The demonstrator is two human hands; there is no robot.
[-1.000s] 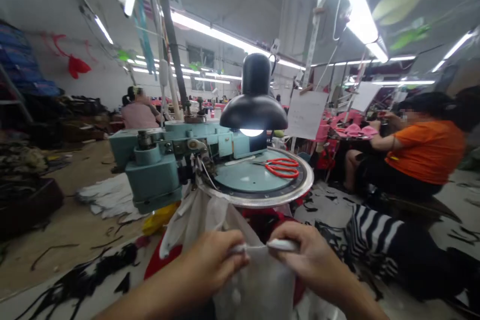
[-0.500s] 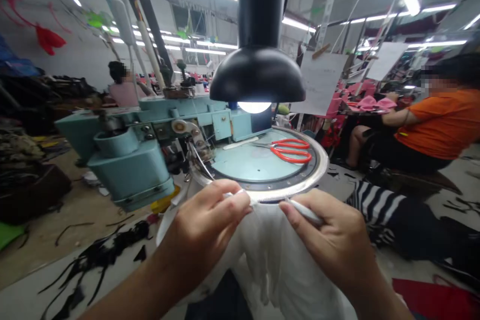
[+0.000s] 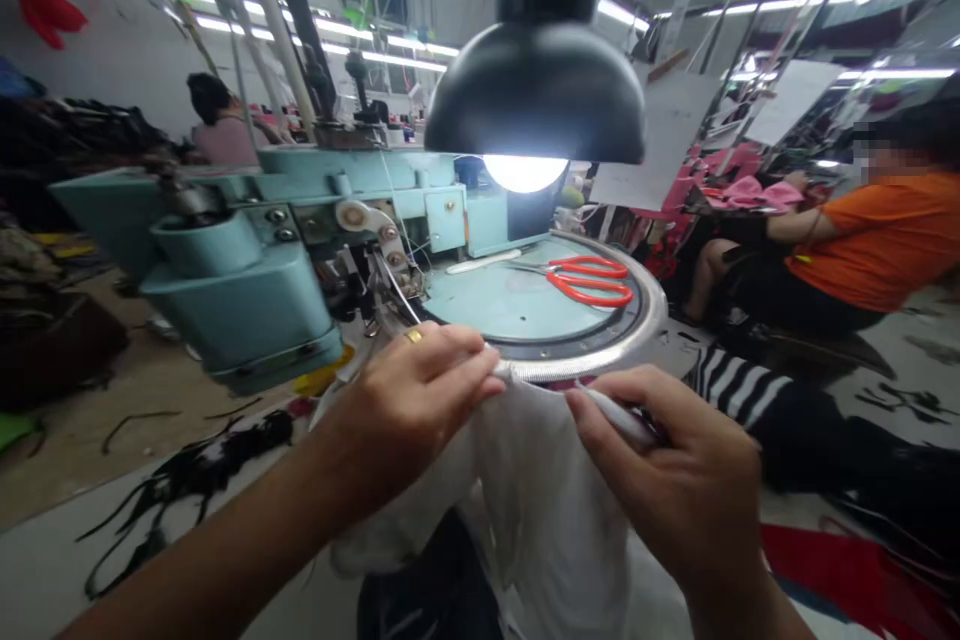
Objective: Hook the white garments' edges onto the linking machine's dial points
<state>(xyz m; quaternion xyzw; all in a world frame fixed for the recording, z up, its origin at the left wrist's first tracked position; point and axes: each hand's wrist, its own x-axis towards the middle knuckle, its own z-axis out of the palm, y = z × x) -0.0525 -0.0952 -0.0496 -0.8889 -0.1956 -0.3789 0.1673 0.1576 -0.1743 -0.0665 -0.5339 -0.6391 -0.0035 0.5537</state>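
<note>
White fabric [image 3: 551, 480] hangs down from the near edge of a round machine dial [image 3: 517, 315] with a toothed metal rim. My left hand [image 3: 420, 390], wearing a ring, pinches the fabric's edge close to the rim. On the right, my right hand [image 3: 675, 460] grips another stretch of that edge between thumb and fingers. The edge runs taut between the two hands. Red-handled scissors [image 3: 592, 280] lie on the dial beside a thin pale strip [image 3: 484, 262].
A black lamp [image 3: 536, 100] hangs low over the dial, lit. The blue-green machine body [image 3: 240, 290] stands left. A person in orange [image 3: 885, 240] sits at right, another person [image 3: 225, 125] at back left. Striped cloth [image 3: 742, 385] and black scraps [image 3: 202, 470] lie lower down.
The view has shifted, and the lamp looks larger and nearer. My left hand has turned slightly, showing its ring. Both hands still hold the fabric, now drawn slightly away from the rim.
</note>
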